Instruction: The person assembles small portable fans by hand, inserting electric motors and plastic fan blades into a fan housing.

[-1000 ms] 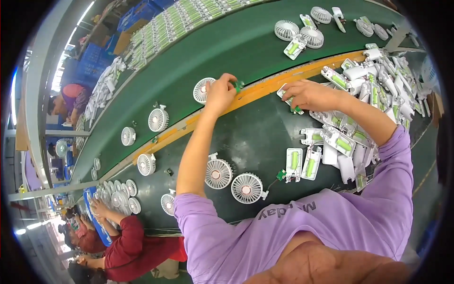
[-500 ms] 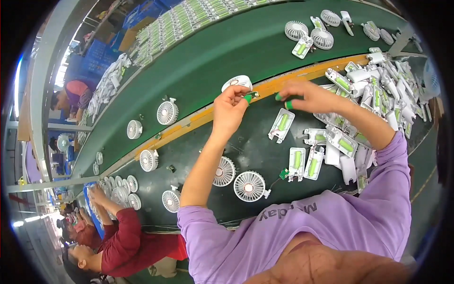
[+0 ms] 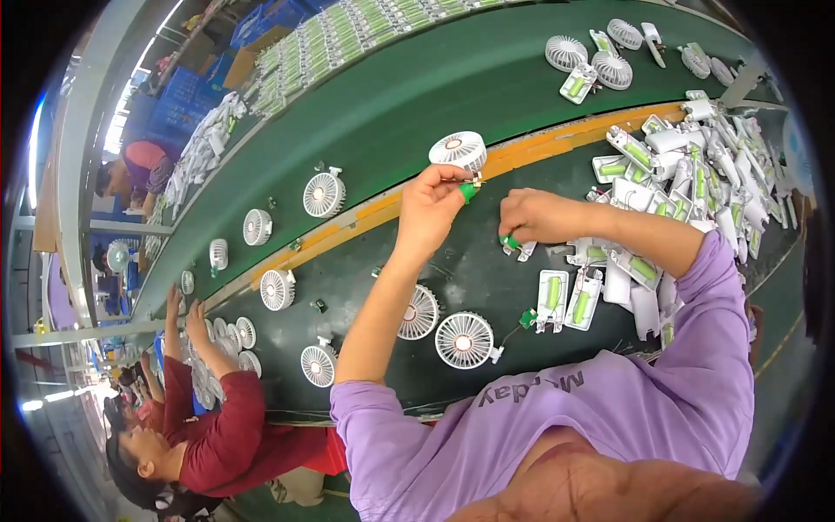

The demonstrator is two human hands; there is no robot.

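My left hand (image 3: 428, 210) pinches a small circuit board (image 3: 476, 180) between thumb and forefinger, with a green cover on a fingertip. Right beyond those fingers is a white round fan head (image 3: 458, 151) at the belt's edge; whether a wire joins it to the board is too small to see. My right hand (image 3: 541, 217) is closed over a white handle shell (image 3: 524, 252), and only the shell's lower end shows beneath the fingers. Nearer me lie two open handle shells with green batteries (image 3: 551, 297) and a fan head (image 3: 464, 340) wired to a green circuit board (image 3: 527, 318).
A large heap of white handle shells (image 3: 670, 187) covers the right of the table. Beyond an orange-yellow ledge (image 3: 557, 146) runs a green belt (image 3: 391, 113) carrying fan heads and shells. At left, a co-worker in a red sleeve (image 3: 239, 413) reaches over piled fan heads.
My right hand has come down and closed on the handle shell, covering most of it. My left hand has shifted slightly right with the board. Fan heads on the belt have moved right.
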